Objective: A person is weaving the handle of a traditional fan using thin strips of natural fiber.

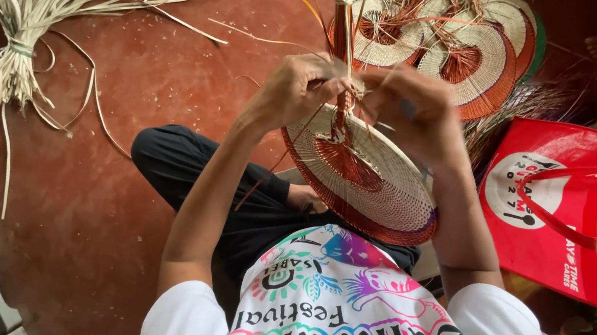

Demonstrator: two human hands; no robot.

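Up Close: Two Hands at the Neck of a Woven Fan

Seated on the floor, legs crossed, dark trousers, white printed shirt. Both hands raised together at mid-scene, over the lap.

Left hand: fingers curled shut around the base of the strands where they leave the half-made fan. Right hand: also closed, knuckles up, pinching the same strands just beside the left. The two hands nearly touch.

Fan: round, cream weave with a rust-red centre and a rust-red rim, a short purple stretch on the near right edge. It tilts down from the hands toward the person's chest. Loose reddish strands rise from the grip toward the far side.

Far, just beyond the hands: a stack of finished fans, same cream-and-red pattern, overlapping; one green rim shows at the right end.

Far left: a bundle of pale split strips, tied with a green band, ends splayed across the red-brown floor. A few single strips trail toward the near side.

Right: a red shopping bag with red handles, lying open, touching the fan heap's loose fibres.
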